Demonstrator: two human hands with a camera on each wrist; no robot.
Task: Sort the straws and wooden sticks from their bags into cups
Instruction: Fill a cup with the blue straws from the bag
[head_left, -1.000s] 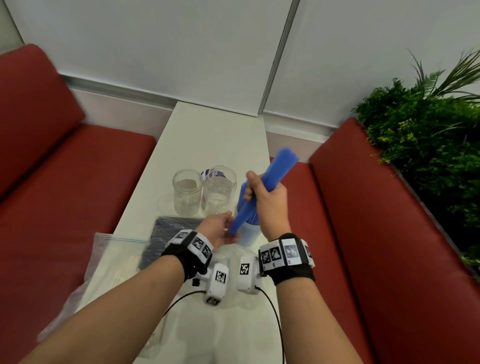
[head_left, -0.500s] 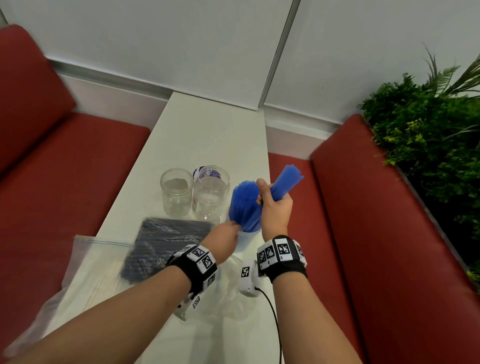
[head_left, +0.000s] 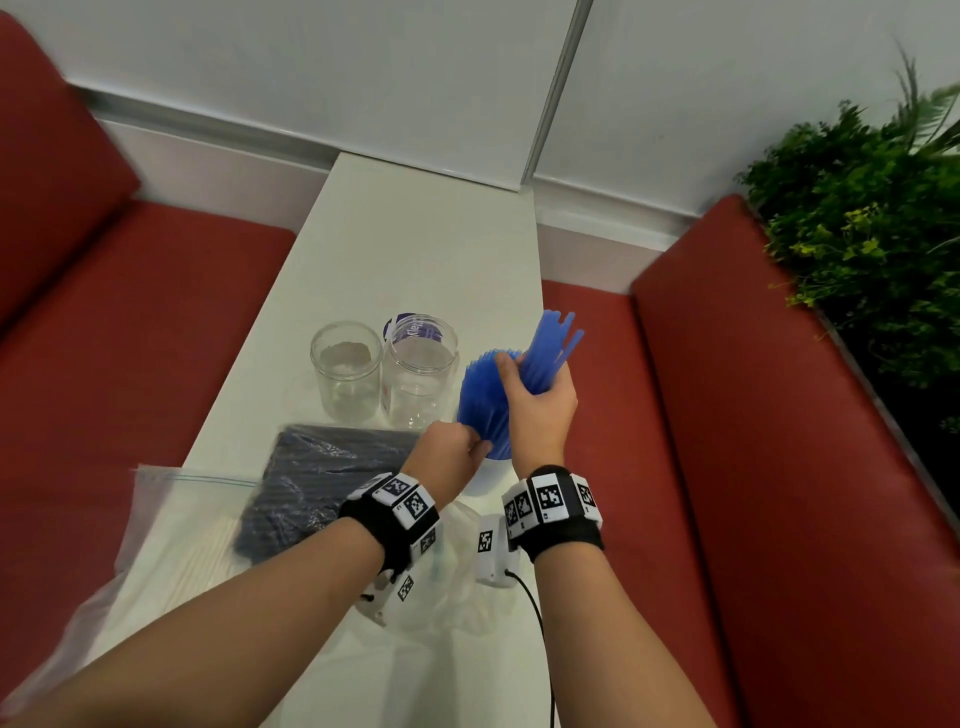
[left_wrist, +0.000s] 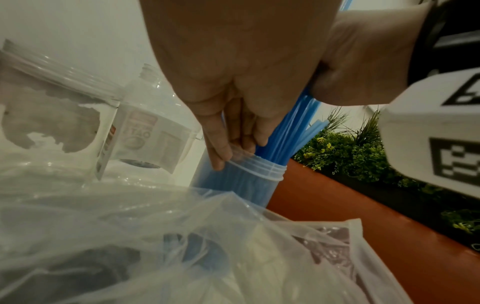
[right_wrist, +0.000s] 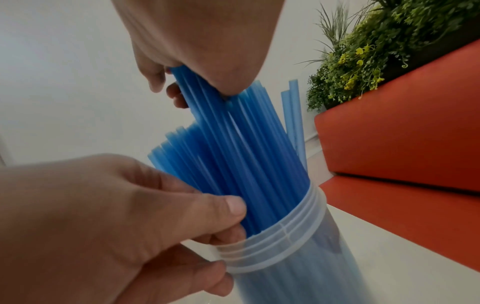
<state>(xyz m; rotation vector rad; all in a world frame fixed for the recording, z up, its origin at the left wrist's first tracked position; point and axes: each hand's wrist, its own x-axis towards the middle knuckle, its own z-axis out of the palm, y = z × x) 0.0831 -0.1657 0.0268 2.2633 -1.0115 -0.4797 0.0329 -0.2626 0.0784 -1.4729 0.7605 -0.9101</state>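
Right hand (head_left: 540, 410) grips a bundle of blue straws (right_wrist: 233, 156) standing in a frosted cup (right_wrist: 285, 257) at the desk's (head_left: 415, 249) right edge; left hand (head_left: 447, 457) pinches the cup's rim, thumb against the straws; two clear jars (head_left: 384, 371) stand just left of the cup; a bag of dark straws (head_left: 317, 478) lies nearer, beside a zip bag (head_left: 176, 525); crumpled clear plastic (left_wrist: 155, 236) lies below the wrists.

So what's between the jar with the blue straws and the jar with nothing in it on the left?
A second clear plastic jar with a label, seen in the head view.
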